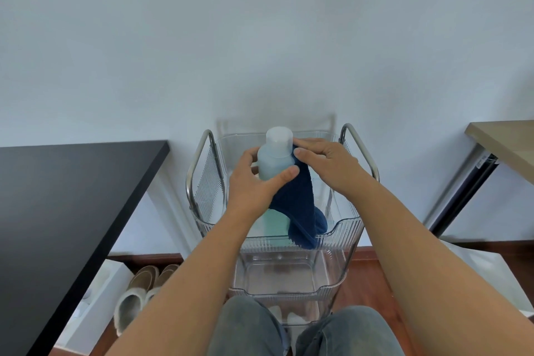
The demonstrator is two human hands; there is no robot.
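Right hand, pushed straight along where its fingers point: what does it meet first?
The blue cloth that the right hand pinches, then most likely the pale bottle right behind it, which the left hand grips.

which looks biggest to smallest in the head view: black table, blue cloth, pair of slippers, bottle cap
1. black table
2. blue cloth and pair of slippers: about alike, and the slippers lie farther off, so unranked
3. bottle cap

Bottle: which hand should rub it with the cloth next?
Probably the right hand: it already pinches the blue cloth against the bottle, while the left hand grips the bottle.
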